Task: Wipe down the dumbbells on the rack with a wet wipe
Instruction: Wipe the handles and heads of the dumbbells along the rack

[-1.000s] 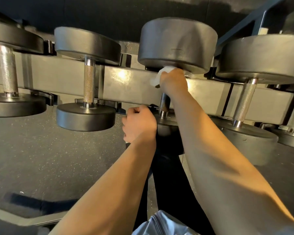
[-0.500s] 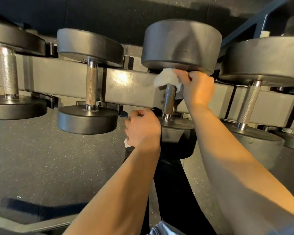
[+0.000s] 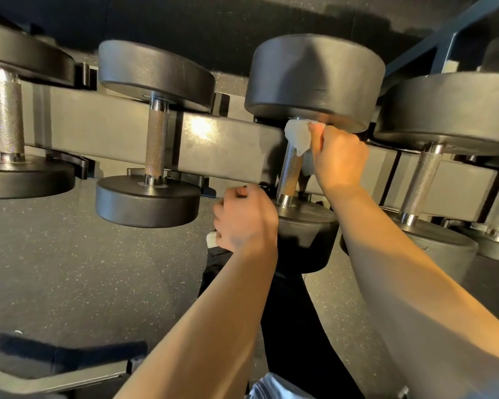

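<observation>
Looking down, we set out what lies before us, nearest first:
Clothing: a pale, folded bit of fabric (image 3: 267, 385) at the bottom edge, with a dark trouser leg (image 3: 297, 326) running up from it between our two forearms
Floor: dark speckled rubber flooring (image 3: 78, 272), and a dark bar-like frame (image 3: 55, 367) lying across the lower left corner
Left hand: our left hand (image 3: 244, 221) is curled into a fist at the left edge of the near head of the middle dumbbell; a small white scrap (image 3: 211, 239) shows under its fingers, and we cannot tell what it is or how firmly it is gripped
Right hand: our right hand (image 3: 339, 159) reaches higher, thumb and fingers pinched round the wet wipe (image 3: 298, 135)
Wet wipe: bunched white, pressed at the top of the knurled handle (image 3: 290, 174), just under the far head
Middle dumbbell: the dumbbell (image 3: 314, 82) sits across the rack, near head low and far head high
Neighbours: a smaller dumbbell to the left (image 3: 153, 79), another at the left edge (image 3: 7, 116), a larger one to the right (image 3: 450, 110), none touched by us
Rack: a grey rail (image 3: 219, 145) crosses behind the handles, with black cradles holding the heads
Beyond: a dark wall (image 3: 185, 27) and a slanted dark-blue strut (image 3: 444, 33) at upper right
</observation>
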